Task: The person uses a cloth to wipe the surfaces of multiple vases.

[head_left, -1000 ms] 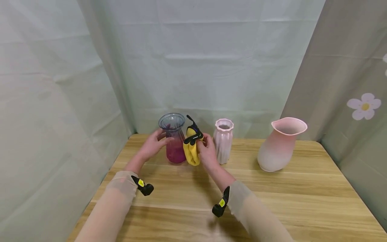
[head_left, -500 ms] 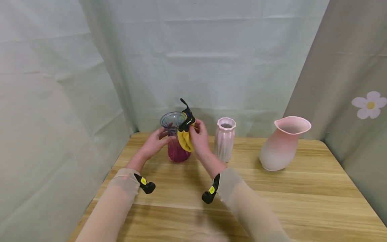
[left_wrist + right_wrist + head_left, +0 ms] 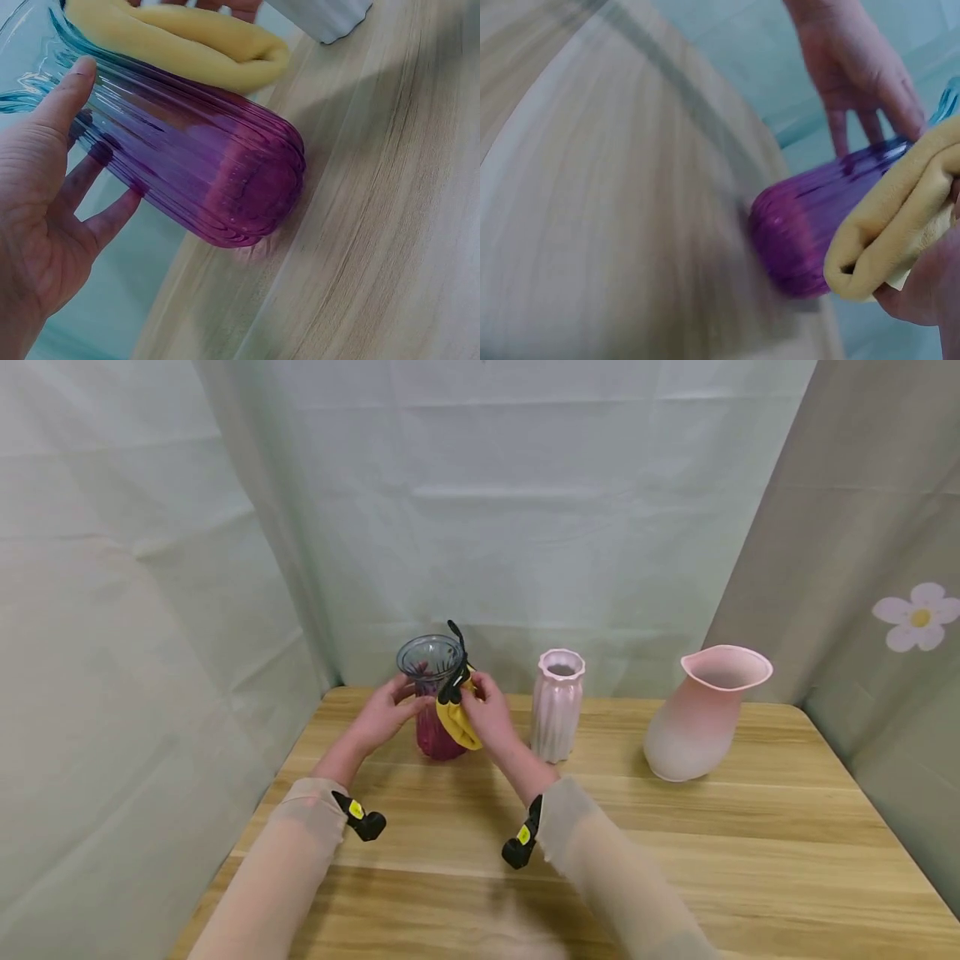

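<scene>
A ribbed glass vase (image 3: 437, 737), blue-grey at its flared rim and magenta below, stands upright at the back left of the table. My left hand (image 3: 381, 718) holds it around the neck from the left, its thumb in front and fingers behind, as the left wrist view shows. In my right hand (image 3: 489, 712) I grip a folded yellow cloth (image 3: 180, 45) with black trim and a black strap. The cloth lies along the vase's right side, below the rim. It hides part of the glass and some of my right fingers.
Right of the cloth stands a small fluted pale pink vase (image 3: 557, 710). Farther right is a wide-mouthed pink and white vase (image 3: 693, 718). The wooden table (image 3: 750, 852) ends at pale curtains (image 3: 555, 518) behind and on both sides.
My right hand has moved left with the yellow cloth, from beside the glass vase to against its side. It rose towards the rim, then came down slightly. My left hand keeps its hold.
</scene>
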A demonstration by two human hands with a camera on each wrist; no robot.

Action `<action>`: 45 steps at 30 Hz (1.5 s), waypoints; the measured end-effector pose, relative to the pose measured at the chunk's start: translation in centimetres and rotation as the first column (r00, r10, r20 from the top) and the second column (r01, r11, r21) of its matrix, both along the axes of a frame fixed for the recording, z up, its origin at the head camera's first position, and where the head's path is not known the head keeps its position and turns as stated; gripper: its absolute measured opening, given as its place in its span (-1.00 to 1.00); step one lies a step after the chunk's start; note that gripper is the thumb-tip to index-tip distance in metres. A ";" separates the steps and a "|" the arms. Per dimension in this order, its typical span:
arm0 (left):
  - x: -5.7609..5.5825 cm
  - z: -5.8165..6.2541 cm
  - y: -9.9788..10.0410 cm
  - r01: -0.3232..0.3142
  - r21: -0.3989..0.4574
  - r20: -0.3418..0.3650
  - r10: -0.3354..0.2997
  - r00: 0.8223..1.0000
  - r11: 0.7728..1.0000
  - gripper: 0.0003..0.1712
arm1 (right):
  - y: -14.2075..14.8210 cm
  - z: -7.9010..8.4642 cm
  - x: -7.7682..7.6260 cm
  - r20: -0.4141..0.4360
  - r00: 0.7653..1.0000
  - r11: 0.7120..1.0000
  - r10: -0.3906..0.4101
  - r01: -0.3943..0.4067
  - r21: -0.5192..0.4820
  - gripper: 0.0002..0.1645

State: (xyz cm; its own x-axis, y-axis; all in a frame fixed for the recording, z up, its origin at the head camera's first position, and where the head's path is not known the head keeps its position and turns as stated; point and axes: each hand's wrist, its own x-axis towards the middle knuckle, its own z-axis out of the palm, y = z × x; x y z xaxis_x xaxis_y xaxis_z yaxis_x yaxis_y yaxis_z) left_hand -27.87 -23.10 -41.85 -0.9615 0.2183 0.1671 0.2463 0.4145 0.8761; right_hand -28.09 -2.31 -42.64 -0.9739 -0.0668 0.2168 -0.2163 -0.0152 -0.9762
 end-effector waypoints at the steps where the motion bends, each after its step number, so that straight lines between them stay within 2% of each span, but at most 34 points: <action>1: 0.0 0.0 0.0 -0.001 0.000 -0.003 0.001 1.000 1.000 -0.20 | 0.1 -0.5 0.0 -0.019 1.000 1.000 0.003 -0.003 0.026 -0.66; 4: 0.0 -0.1 0.0 0.000 0.002 -0.011 0.000 1.000 1.000 -0.22 | 0.6 -2.4 0.0 -0.018 1.000 0.999 0.008 -0.007 0.052 -0.63; 9: 0.0 -0.2 -0.1 0.007 0.005 -0.017 -0.007 1.000 1.000 -0.20 | 1.6 -5.1 0.3 0.061 0.997 0.998 0.056 -0.058 0.033 -0.62; 15: -0.1 -0.2 -0.1 -0.007 -0.008 0.004 0.007 1.000 1.000 -0.16 | 2.2 -5.6 0.4 0.083 0.987 0.990 0.141 -0.138 -0.035 -0.43; 18: 0.0 0.0 0.0 -0.014 -0.015 0.018 0.014 1.000 1.000 -0.15 | 1.9 -5.5 0.5 0.084 0.991 0.993 0.108 -0.104 -0.052 -0.44; 21: 0.0 0.0 0.0 -0.017 -0.014 0.019 0.017 1.000 1.000 -0.15 | 1.2 -5.1 0.7 0.098 0.995 0.998 0.024 -0.018 -0.064 -0.53; 25: 0.0 -0.1 0.1 -0.012 -0.007 0.005 0.013 1.000 1.000 -0.18 | 0.4 -4.2 0.7 0.101 0.994 0.987 -0.046 0.060 -0.148 -0.64; 30: 0.0 -0.3 0.0 -0.006 0.005 -0.014 0.006 1.000 1.000 -0.28 | -0.4 -2.2 0.4 0.042 0.998 0.961 -0.038 0.049 -0.274 -0.73; 33: 0.0 -0.4 -0.2 0.005 0.004 -0.029 -0.005 1.000 1.000 -0.28 | -0.6 -0.7 0.2 0.025 0.999 0.933 -0.022 0.030 -0.359 -0.76; 37: 0.2 -0.2 -0.4 0.004 -0.001 -0.009 -0.004 1.000 1.000 -0.20 | -0.5 1.0 0.1 0.051 0.999 0.886 -0.014 0.036 -0.461 -0.76; 39: 0.3 -0.2 -0.5 0.005 -0.004 -0.006 -0.005 1.000 1.000 -0.19 | -0.4 1.4 0.1 0.061 0.998 0.876 -0.012 0.040 -0.481 -0.74; 42: 0.3 -0.1 -0.5 0.013 -0.003 -0.011 -0.013 1.000 1.000 -0.19 | -0.3 1.6 0.0 0.055 0.998 0.883 -0.008 0.033 -0.467 -0.69; 45: 0.3 0.0 -0.5 0.015 -0.008 -0.019 -0.015 1.000 1.000 -0.18 | -0.3 1.6 -0.1 0.036 0.999 0.915 0.004 0.011 -0.403 -0.63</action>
State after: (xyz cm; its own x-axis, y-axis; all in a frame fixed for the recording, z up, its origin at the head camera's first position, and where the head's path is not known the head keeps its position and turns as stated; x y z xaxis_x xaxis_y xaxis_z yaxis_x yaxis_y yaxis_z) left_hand -27.56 -23.63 -41.84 -0.9547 0.2345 0.1832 0.2692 0.4177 0.8678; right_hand -28.16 -2.63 -41.01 -0.9816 0.0225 0.1898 -0.1823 -0.4088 -0.8942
